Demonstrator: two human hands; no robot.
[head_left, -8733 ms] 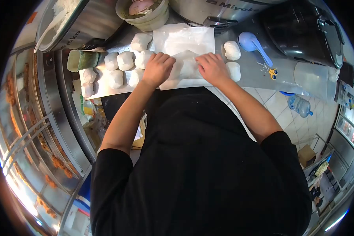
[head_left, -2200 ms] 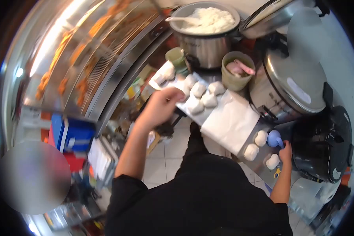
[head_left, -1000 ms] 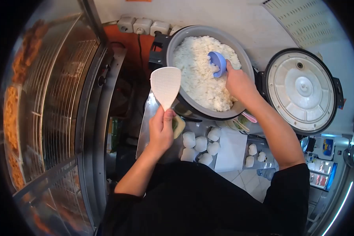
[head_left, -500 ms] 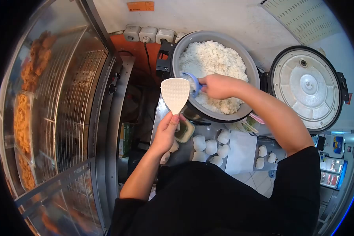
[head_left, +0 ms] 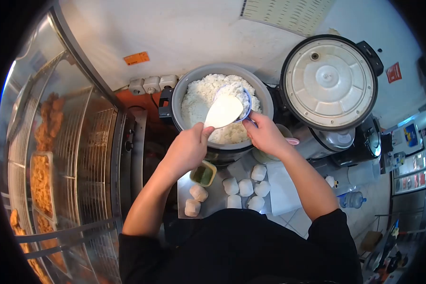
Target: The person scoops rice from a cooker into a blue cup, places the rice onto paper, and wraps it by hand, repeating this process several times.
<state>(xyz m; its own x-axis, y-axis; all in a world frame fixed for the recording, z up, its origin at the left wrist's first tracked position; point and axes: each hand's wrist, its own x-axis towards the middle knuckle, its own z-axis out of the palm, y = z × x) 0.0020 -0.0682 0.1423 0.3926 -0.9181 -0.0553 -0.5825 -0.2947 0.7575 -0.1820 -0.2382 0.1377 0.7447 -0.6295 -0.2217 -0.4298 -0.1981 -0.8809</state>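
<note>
My left hand [head_left: 188, 146] is closed around the handle of a white rice paddle [head_left: 224, 111]. The paddle's blade lies against a blue bowl [head_left: 248, 109] heaped with white rice, partly covering it. Gripping that bowl by its near edge is my right hand [head_left: 264, 134], fingers pinched on the rim. Both tools are over a large rice cooker [head_left: 177, 102], whose pot holds a mass of cooked rice [head_left: 194, 104]. On the metal counter just below sit several white wrapped lumps [head_left: 245, 187] and a square container with green contents [head_left: 204, 174].
The cooker's round lid [head_left: 329, 78] stands raised at the right. A glass display cabinet [head_left: 75, 142] with fried food on racks fills the left side. White paper [head_left: 283, 191] lies on the counter, and power sockets [head_left: 152, 84] line the wall behind.
My right hand has lifted the bowl, now heaped with rice, out of the rice. My left hand has brought the paddle over the cooker to the bowl. The view has shifted.
</note>
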